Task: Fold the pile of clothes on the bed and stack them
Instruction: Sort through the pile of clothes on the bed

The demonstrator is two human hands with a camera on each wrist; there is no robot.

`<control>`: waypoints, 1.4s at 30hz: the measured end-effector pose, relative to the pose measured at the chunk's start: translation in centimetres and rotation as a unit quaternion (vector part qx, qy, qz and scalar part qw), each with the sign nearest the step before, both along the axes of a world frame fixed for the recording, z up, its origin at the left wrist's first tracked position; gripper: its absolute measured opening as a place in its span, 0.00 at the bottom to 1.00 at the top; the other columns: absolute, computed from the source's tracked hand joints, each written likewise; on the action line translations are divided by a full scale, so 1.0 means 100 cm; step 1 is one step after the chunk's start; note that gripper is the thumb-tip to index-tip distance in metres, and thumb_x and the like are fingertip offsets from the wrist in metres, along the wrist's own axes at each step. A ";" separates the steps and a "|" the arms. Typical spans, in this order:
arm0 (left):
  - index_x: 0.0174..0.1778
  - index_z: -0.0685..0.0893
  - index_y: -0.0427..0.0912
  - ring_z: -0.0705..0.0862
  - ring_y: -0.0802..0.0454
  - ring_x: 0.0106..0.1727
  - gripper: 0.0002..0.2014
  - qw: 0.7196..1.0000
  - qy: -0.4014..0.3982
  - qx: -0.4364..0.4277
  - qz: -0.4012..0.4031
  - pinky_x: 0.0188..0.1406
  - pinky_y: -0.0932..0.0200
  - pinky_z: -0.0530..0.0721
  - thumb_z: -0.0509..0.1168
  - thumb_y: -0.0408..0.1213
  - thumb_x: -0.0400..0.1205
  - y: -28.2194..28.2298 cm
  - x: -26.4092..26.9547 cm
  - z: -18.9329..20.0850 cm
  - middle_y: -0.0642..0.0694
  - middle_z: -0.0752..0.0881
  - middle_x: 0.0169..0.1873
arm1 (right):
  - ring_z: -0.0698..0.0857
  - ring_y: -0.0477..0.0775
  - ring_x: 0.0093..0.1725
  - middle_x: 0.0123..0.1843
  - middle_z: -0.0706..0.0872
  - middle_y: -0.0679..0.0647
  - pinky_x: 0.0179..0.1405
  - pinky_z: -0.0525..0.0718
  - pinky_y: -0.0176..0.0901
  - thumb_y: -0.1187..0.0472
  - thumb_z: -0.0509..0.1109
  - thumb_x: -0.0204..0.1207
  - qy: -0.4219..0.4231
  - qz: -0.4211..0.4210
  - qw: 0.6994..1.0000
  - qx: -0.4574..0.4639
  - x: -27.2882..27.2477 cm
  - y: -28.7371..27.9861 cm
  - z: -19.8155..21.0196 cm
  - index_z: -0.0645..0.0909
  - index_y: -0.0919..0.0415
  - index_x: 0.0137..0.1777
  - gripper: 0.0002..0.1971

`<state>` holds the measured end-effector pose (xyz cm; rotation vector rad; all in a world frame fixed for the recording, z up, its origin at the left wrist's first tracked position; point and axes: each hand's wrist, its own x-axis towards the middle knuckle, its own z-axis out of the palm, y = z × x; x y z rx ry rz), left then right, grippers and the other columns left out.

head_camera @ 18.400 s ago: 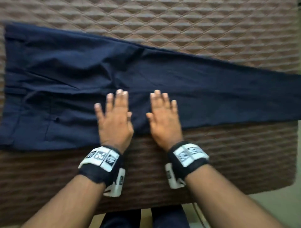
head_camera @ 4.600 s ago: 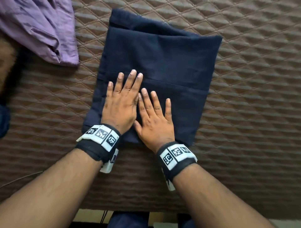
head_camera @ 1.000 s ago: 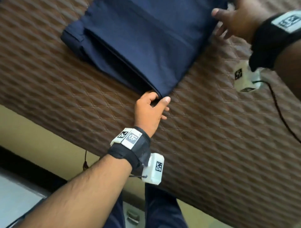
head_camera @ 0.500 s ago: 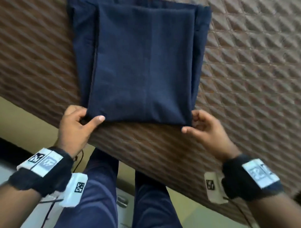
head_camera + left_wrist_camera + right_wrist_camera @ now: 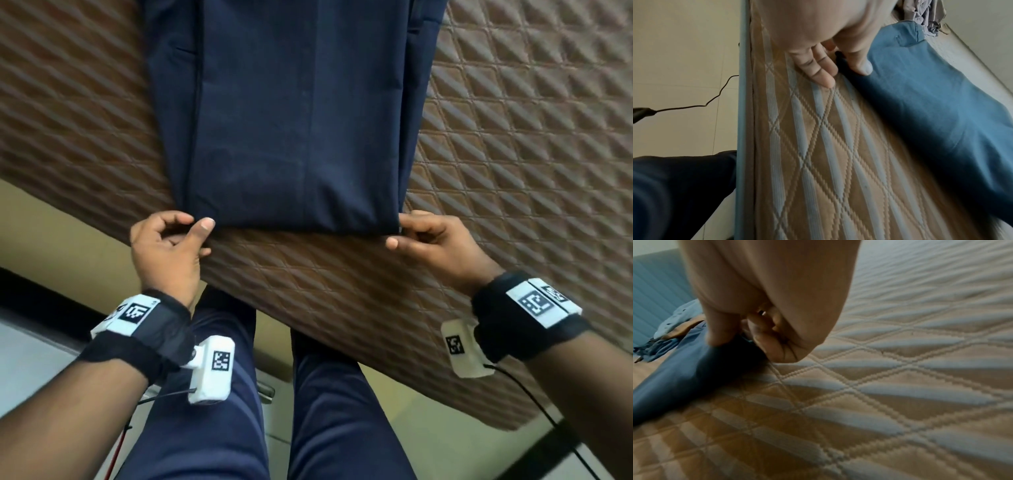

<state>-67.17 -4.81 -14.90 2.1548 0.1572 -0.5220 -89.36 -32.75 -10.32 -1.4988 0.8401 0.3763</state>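
Navy trousers (image 5: 294, 113), plain and folded, lie at 12 o'clock on a brown quilt (image 5: 513, 154) stitched in diamonds. Black wristbands (image 5: 150, 339) at 8 and 4 o'clock carry white tags with black square codes. A grey-lilac garment (image 5: 925, 14) shows at 1 o'clock in the left wrist view.

A home bedroom: quilted brown bed (image 5: 513, 144), loose clothes (image 5: 925, 14) by the wall, tiled floor (image 5: 41, 356)
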 end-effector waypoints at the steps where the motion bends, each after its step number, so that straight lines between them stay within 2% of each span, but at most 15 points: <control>1: 0.39 0.83 0.56 0.85 0.61 0.31 0.12 1.000 -0.005 -0.004 0.005 0.31 0.61 0.89 0.80 0.38 0.74 -0.001 -0.003 0.001 0.33 0.77 0.59 | 0.83 0.64 0.50 0.50 0.83 0.68 0.52 0.85 0.54 0.53 0.75 0.69 -0.003 -0.016 1.000 -0.012 -0.001 0.002 -0.001 0.87 0.54 0.59 0.17; 4: 0.46 0.83 0.54 0.85 0.57 0.34 0.14 0.999 0.000 -0.025 0.036 0.30 0.62 0.88 0.78 0.33 0.75 -0.006 -0.008 0.000 0.40 0.77 0.49 | 0.79 0.49 0.45 0.45 0.79 0.56 0.50 0.81 0.44 0.60 0.79 0.67 -0.024 -0.097 0.994 -0.047 0.002 0.008 -0.006 0.89 0.58 0.44 0.06; 8: 0.42 0.85 0.51 0.85 0.54 0.33 0.08 0.998 -0.016 -0.022 0.057 0.30 0.61 0.86 0.77 0.36 0.75 -0.007 -0.007 0.001 0.37 0.84 0.41 | 0.79 0.39 0.47 0.47 0.78 0.46 0.49 0.82 0.33 0.71 0.81 0.67 -0.056 -0.145 0.985 -0.076 0.000 0.015 -0.009 0.87 0.67 0.38 0.05; 13: 0.41 0.86 0.49 0.87 0.56 0.33 0.06 0.996 -0.026 -0.027 0.077 0.30 0.63 0.86 0.76 0.33 0.77 -0.007 -0.009 0.007 0.51 0.88 0.32 | 0.83 0.50 0.45 0.50 0.83 0.52 0.41 0.82 0.41 0.73 0.81 0.67 -0.156 -0.076 0.964 -0.202 -0.002 0.024 -0.004 0.80 0.68 0.34 0.11; 15: 0.42 0.85 0.50 0.87 0.56 0.35 0.07 0.996 -0.039 -0.030 0.072 0.30 0.63 0.87 0.74 0.33 0.79 -0.008 -0.012 0.010 0.54 0.87 0.33 | 0.84 0.58 0.44 0.49 0.85 0.58 0.42 0.85 0.54 0.68 0.78 0.70 -0.142 -0.081 0.977 -0.137 -0.003 0.025 -0.006 0.81 0.62 0.41 0.08; 17: 0.43 0.83 0.52 0.86 0.57 0.37 0.08 0.997 -0.047 -0.024 0.053 0.31 0.62 0.88 0.72 0.33 0.81 -0.006 -0.015 0.010 0.53 0.85 0.35 | 0.84 0.60 0.36 0.51 0.86 0.55 0.37 0.86 0.60 0.63 0.77 0.74 -0.062 -0.096 0.993 -0.040 -0.005 0.023 -0.008 0.81 0.46 0.54 0.14; 19: 0.44 0.82 0.55 0.84 0.59 0.36 0.09 0.997 -0.057 -0.011 0.041 0.30 0.61 0.89 0.69 0.34 0.83 -0.005 -0.016 0.007 0.50 0.84 0.37 | 0.84 0.56 0.34 0.58 0.85 0.45 0.36 0.88 0.51 0.63 0.76 0.77 -0.036 -0.051 0.997 -0.036 -0.010 0.018 -0.013 0.76 0.42 0.69 0.24; 21: 0.45 0.81 0.58 0.84 0.59 0.37 0.09 0.997 -0.069 0.005 0.022 0.29 0.60 0.89 0.67 0.36 0.84 -0.003 -0.016 0.003 0.38 0.85 0.46 | 0.85 0.46 0.44 0.63 0.82 0.42 0.46 0.85 0.39 0.59 0.74 0.77 -0.086 0.016 0.989 -0.119 -0.010 0.014 -0.016 0.75 0.55 0.75 0.26; 23: 0.46 0.79 0.61 0.84 0.59 0.39 0.11 0.996 -0.085 0.013 -0.009 0.28 0.63 0.88 0.64 0.36 0.85 -0.005 -0.016 0.000 0.31 0.80 0.58 | 0.84 0.42 0.57 0.67 0.81 0.47 0.57 0.82 0.35 0.56 0.72 0.77 -0.143 0.058 0.973 -0.174 -0.009 0.010 -0.021 0.79 0.64 0.70 0.23; 27: 0.48 0.78 0.58 0.84 0.61 0.39 0.10 0.997 -0.074 0.001 -0.027 0.27 0.64 0.87 0.61 0.35 0.88 -0.010 -0.019 0.004 0.45 0.75 0.61 | 0.84 0.59 0.28 0.50 0.82 0.58 0.23 0.83 0.47 0.69 0.72 0.79 -0.063 -0.018 0.996 -0.060 0.009 0.009 -0.014 0.77 0.66 0.60 0.12; 28: 0.49 0.79 0.57 0.84 0.62 0.39 0.08 0.997 -0.068 -0.006 -0.031 0.26 0.64 0.87 0.62 0.37 0.88 -0.010 -0.019 0.005 0.51 0.73 0.59 | 0.83 0.59 0.27 0.51 0.82 0.59 0.21 0.83 0.49 0.71 0.71 0.79 -0.045 -0.039 0.998 -0.029 0.012 0.009 -0.012 0.76 0.64 0.61 0.13; 31: 0.52 0.81 0.48 0.83 0.62 0.38 0.03 0.996 -0.065 -0.007 -0.065 0.25 0.67 0.86 0.68 0.38 0.85 -0.006 -0.016 0.006 0.58 0.70 0.58 | 0.80 0.54 0.29 0.48 0.81 0.53 0.22 0.82 0.43 0.71 0.70 0.80 -0.024 -0.055 0.998 0.014 0.013 0.010 -0.009 0.79 0.56 0.58 0.12; 33: 0.48 0.82 0.48 0.82 0.62 0.38 0.05 0.995 -0.071 -0.008 -0.074 0.26 0.69 0.85 0.72 0.36 0.82 -0.004 -0.012 0.006 0.59 0.71 0.57 | 0.79 0.53 0.31 0.46 0.77 0.53 0.25 0.81 0.44 0.68 0.70 0.80 -0.038 -0.041 0.998 -0.007 0.010 0.012 -0.010 0.82 0.61 0.48 0.02; 36: 0.43 0.82 0.53 0.82 0.61 0.39 0.09 0.994 -0.082 -0.022 -0.063 0.27 0.68 0.86 0.74 0.34 0.80 -0.003 -0.004 0.010 0.60 0.74 0.56 | 0.79 0.59 0.40 0.46 0.78 0.65 0.39 0.80 0.53 0.65 0.76 0.76 -0.050 -0.025 0.995 -0.088 0.008 0.016 -0.011 0.79 0.75 0.41 0.13; 42: 0.41 0.78 0.52 0.86 0.59 0.30 0.13 0.996 -0.013 -0.063 -0.064 0.22 0.65 0.84 0.70 0.27 0.82 0.016 0.007 0.012 0.61 0.86 0.49 | 0.77 0.66 0.40 0.39 0.78 0.61 0.40 0.80 0.58 0.53 0.82 0.64 -0.048 -0.081 0.994 -0.063 0.007 0.016 0.002 0.72 0.67 0.33 0.22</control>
